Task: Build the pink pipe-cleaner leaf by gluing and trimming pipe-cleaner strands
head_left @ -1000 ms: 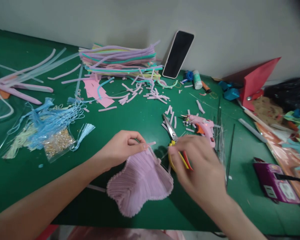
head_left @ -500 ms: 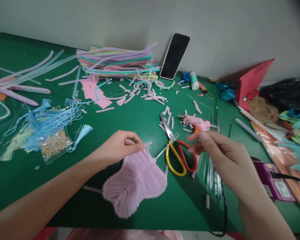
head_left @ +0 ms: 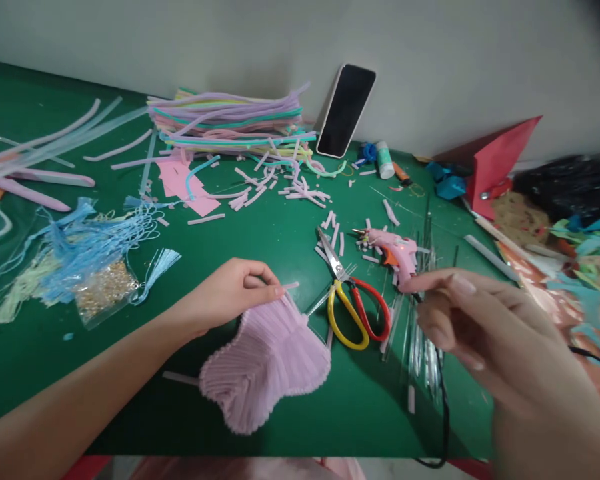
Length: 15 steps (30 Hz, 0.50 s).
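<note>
My left hand [head_left: 240,293] pinches the top of a lilac shape made of chenille stems [head_left: 270,373], with rounded lobes and a beaded-looking edge. A short stem end sticks out past the fingertips. My right hand [head_left: 485,333] hovers at the right, index finger stretched out and the other fingers loosely bent, with nothing visible in it. Its index fingertip overlaps the handle of a pink glue gun [head_left: 397,250]; whether they touch I cannot tell. Scissors [head_left: 347,297] with one yellow and one red handle lie partly spread between the lilac shape and the glue gun.
Cut stem pieces [head_left: 307,193] are scattered before a bundle of coloured chenille stems [head_left: 230,123]. A phone [head_left: 347,110] leans on the wall. Blue tassels [head_left: 95,233] and a bag of gold bits [head_left: 105,290] lie left. Clear sticks [head_left: 423,347] and a black cord [head_left: 446,420] lie right.
My right hand has moved right and nearer the camera, away from the scissors, past the glue gun's handle. My left hand still holds the lilac shape. The whole view has shifted slightly.
</note>
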Tool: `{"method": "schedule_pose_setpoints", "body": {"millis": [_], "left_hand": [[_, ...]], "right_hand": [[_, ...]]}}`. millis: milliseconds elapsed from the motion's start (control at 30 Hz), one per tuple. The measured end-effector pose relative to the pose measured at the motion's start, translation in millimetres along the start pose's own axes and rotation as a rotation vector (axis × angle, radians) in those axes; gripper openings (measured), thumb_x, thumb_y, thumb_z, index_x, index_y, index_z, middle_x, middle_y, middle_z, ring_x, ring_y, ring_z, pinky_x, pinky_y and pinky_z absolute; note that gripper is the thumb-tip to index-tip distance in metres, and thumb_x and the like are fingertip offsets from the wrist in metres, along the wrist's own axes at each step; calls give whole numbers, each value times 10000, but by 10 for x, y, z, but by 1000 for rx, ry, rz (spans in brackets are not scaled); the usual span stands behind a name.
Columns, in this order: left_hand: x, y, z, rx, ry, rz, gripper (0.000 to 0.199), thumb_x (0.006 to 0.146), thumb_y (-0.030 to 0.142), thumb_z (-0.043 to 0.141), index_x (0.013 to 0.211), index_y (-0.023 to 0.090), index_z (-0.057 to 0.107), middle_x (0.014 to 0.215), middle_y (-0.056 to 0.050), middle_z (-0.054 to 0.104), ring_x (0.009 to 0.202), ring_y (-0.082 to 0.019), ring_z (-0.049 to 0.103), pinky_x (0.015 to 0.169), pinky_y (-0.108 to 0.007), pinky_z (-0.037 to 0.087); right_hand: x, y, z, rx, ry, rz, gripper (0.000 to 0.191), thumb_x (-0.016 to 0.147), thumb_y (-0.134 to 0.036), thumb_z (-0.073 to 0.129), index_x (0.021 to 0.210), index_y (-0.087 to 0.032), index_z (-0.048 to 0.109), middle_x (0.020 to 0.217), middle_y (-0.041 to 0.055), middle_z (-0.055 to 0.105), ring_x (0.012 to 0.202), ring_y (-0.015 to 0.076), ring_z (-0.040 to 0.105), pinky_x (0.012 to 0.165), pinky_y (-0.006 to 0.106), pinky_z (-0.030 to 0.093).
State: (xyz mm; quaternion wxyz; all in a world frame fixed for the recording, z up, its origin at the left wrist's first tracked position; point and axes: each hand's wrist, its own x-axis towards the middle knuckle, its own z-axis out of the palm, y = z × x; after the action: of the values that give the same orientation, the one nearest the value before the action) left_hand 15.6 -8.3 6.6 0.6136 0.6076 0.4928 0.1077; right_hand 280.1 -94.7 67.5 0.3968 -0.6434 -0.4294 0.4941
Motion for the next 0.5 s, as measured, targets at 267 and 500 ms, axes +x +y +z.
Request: {"method": "schedule_pose_setpoints", "body": {"millis": [267,500], "left_hand": [[11,-11,-34,-2,-29,-28,306,744,503,685,803,205,716,697,-13,728,659,-186,620,622,-272,390],[15,2,-31,-60,-93,-66,291,708,472,742,829,209,710,732,-9,749,693,-184,639,636,-258,395]], "right_hand": [[-23,123,8,-341,-26,-49,321,819,-522,641,907,-227,733,521,-21,520,461,92,444,394,204,302],[5,27,163,-651,92,-222,231,850,-431,622,961,-250,711,669,1,659,501,113,523,442,227,399]]}}
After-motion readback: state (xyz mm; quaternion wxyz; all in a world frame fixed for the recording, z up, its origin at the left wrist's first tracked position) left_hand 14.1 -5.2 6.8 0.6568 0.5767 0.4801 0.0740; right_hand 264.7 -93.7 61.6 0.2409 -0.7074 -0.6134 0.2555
